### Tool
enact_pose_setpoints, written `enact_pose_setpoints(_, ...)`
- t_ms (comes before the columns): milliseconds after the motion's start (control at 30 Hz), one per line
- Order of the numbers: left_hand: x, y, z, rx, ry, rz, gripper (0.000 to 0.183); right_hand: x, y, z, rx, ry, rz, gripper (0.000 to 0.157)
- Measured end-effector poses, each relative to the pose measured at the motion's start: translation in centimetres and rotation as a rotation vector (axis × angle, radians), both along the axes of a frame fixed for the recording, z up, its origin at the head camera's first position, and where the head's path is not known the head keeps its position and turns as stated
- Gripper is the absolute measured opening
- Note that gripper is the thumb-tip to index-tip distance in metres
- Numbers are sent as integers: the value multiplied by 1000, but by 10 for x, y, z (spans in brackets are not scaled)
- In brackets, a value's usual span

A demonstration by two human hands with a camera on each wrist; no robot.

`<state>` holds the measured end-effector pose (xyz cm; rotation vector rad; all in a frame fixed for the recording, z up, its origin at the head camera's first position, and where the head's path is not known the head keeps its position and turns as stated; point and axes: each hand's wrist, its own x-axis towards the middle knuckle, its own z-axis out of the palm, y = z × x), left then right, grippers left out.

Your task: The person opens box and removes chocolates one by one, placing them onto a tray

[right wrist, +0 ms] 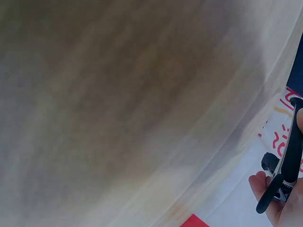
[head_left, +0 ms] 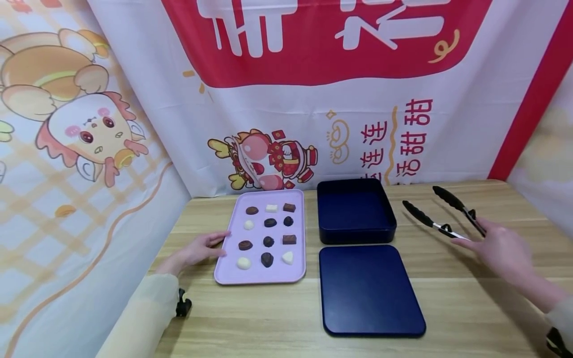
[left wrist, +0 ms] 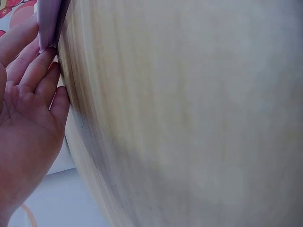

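Observation:
A pale purple tray (head_left: 233, 273) lies on the table, with several dark, brown and white chocolates (head_left: 270, 223) in rows. At its left edge my left hand (head_left: 199, 248) touches the rim with thumb and fingertips, fingers fairly straight. My right hand (head_left: 503, 251) holds black-tipped metal tongs (head_left: 456, 233), their two arms spread and nothing between the tips. They point toward a dark blue open box (head_left: 358, 234). In the right wrist view the tongs (right wrist: 288, 156) show only partly at the right edge.
In front of the box a flat dark blue lid (head_left: 369, 291) lies on the wood-grain table (head_left: 259, 318). A printed cloth (head_left: 277, 114) hangs behind the table, and another patterned cloth (head_left: 112, 223) closes the left side.

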<state>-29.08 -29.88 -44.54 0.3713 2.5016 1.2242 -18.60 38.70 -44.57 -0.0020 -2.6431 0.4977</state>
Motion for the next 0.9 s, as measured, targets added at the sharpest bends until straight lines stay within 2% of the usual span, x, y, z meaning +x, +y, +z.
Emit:
enact_pose_setpoints(267,-1,0,0,21,-7,5,65,-5,4,-6,-34,-97,-16,68)
enact_pose_setpoints(600,-1,0,-1,27,-2,3,65,-12,8,-8,-55,-157,-3,67)
enact_pose_setpoints(900,-2,-1,-2,21,-6,1,66,-15,12,-11,-55,-192,-12,59)
